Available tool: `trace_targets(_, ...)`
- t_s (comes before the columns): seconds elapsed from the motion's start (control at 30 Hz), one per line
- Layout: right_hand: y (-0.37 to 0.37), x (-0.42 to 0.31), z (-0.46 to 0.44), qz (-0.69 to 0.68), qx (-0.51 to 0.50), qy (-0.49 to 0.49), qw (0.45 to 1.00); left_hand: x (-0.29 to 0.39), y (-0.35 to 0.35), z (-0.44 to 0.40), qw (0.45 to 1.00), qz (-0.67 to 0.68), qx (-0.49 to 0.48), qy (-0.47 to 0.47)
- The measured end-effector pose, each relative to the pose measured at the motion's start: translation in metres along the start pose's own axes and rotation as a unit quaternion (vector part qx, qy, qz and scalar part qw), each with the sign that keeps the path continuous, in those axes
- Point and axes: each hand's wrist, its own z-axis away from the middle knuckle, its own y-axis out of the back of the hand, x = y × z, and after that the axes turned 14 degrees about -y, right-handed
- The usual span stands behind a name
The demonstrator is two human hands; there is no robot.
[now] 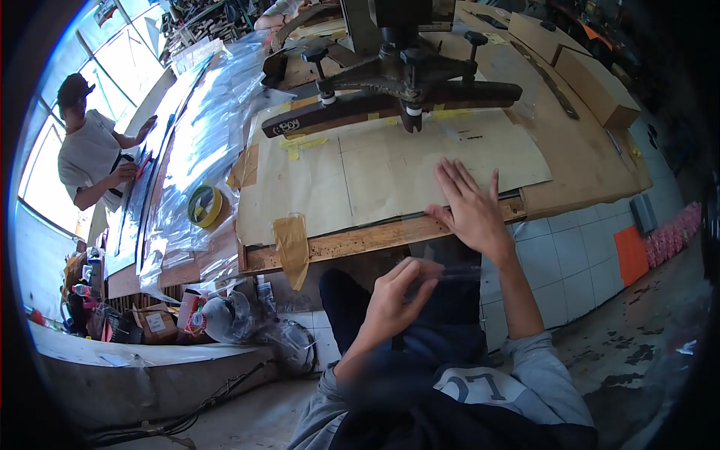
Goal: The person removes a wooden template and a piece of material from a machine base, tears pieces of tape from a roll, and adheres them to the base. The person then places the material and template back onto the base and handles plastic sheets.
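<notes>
My right hand (472, 206) lies flat with fingers spread on a cream sheet (390, 172), near its front edge. The sheet rests on the table under a machine and has pencil-like lines and bits of yellow tape (307, 144). Above my lap, just off the table's front edge, my left hand (401, 292) is closed in a pinch. A clear, thin strip (461, 274) extends from its fingertips to the right; it is blurred, and its exact kind does not show. Brown tape (291, 247) hangs over the wooden edge (360, 244) to the left.
A dark machine head with a long bar (405, 109) stands over the sheet. A yellow tape roll (204, 206) lies by clear plastic sheeting (187, 142). Cardboard boxes (596, 86) sit at the right. Another person (97, 154) works at the far left, holding something red.
</notes>
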Motion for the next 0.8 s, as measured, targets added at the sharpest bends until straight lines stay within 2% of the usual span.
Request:
trace_targets(0.1, -0.007, 0.002, -0.013, 0.011, -0.006, -0.023, 1.000, -0.007, -0.001, 0.003, 1.000, -0.011, 0.004, -0.027)
trace_targets(0.13, -0.014, 0.002, -0.016, -0.006, 0.056, -0.011, 0.998, -0.004, -0.001, 0.003, 1.000, -0.013, 0.007, -0.023)
trace_targets(0.2, -0.018, 0.003, -0.024, -0.019, 0.044, -0.024, 0.999, -0.003, 0.000, 0.002, 1.000, -0.001, 0.000, 0.006)
trace_targets(0.33, -0.020, 0.002, -0.039, -0.024, 0.015, -0.051, 0.998, -0.001, -0.002, -0.001, 1.000, 0.013, 0.013, -0.016)
trace_targets(0.47, -0.021, 0.004, -0.059, -0.022, -0.046, -0.029, 0.998, 0.000, -0.002, -0.004, 0.999, 0.022, 0.010, -0.032)
trace_targets(0.7, -0.022, 0.005, -0.067, -0.033, -0.044, -0.037, 0.998, -0.001, -0.003, -0.006, 0.998, 0.047, 0.032, -0.026)
trace_targets(0.8, -0.027, 0.008, -0.070, -0.038, -0.046, -0.019, 0.998, -0.007, -0.001, -0.003, 0.997, 0.072, 0.009, -0.016)
